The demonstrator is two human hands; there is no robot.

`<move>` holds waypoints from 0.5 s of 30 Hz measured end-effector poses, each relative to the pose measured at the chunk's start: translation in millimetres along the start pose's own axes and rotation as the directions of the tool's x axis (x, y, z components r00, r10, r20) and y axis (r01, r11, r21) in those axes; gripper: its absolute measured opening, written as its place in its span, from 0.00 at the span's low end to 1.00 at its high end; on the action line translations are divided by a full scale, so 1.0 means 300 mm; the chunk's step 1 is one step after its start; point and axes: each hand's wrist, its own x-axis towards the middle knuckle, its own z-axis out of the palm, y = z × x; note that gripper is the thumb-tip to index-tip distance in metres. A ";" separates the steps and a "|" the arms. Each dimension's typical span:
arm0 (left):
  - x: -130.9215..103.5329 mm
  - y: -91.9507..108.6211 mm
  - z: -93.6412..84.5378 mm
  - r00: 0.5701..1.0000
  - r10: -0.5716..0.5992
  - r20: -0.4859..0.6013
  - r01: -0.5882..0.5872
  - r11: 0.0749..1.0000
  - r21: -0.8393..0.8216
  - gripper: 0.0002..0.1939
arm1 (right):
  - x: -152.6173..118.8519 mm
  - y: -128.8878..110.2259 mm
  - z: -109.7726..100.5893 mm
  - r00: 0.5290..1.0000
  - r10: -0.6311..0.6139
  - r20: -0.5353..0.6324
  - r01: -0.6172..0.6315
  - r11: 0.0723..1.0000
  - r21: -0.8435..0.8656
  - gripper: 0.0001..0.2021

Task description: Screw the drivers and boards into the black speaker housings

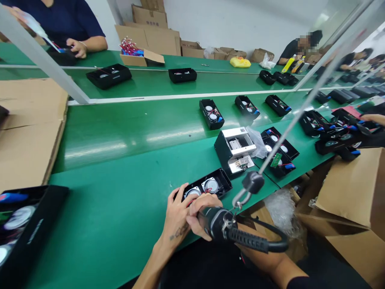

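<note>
On the green bench in front of me lies a black speaker housing (224, 185) with its inside facing up, showing two round speaker drivers (210, 185) and thin red wires. My left hand (177, 212) grips its near left edge, fingers bent over the rim. In my right hand (205, 201) is an electric screwdriver (215, 221), held over the near side of the housing. A black cable leaves its rear end, and a hook ties it to a hanging cord. The screwdriver's tip is hidden behind my hands.
A metal-and-black screw feeder (236, 149) stands just beyond the housing. Open speaker housings (281, 154) lie to its right, another (33, 228) at near left. A conveyor belt (135, 128) carries more. Cardboard boxes (349, 192) sit at right. Co-workers sit across and along the line.
</note>
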 end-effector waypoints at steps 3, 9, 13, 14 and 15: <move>0.001 -0.016 0.003 1.000 0.028 0.005 -0.028 0.999 0.017 0.14 | 0.001 -0.005 -0.006 0.999 0.036 -0.031 -0.032 0.994 0.108 0.13; -0.042 -0.056 -0.062 0.992 0.112 0.053 -0.116 0.990 0.085 0.04 | 0.127 -0.043 -0.276 0.919 0.059 -0.389 0.006 0.986 0.164 0.17; -0.103 -0.051 -0.128 0.986 0.166 -0.016 -0.161 0.972 0.171 0.06 | 0.260 -0.017 -0.521 0.738 -0.063 -0.671 0.035 0.998 -0.055 0.18; -0.108 -0.040 -0.139 0.985 0.172 -0.026 -0.165 0.971 0.171 0.08 | 0.283 0.000 -0.558 0.730 -0.087 -0.678 0.025 0.995 -0.101 0.17; -0.105 -0.026 -0.146 0.984 0.175 -0.031 -0.167 0.972 0.167 0.10 | 0.301 0.018 -0.581 0.736 -0.096 -0.670 0.008 0.991 -0.133 0.16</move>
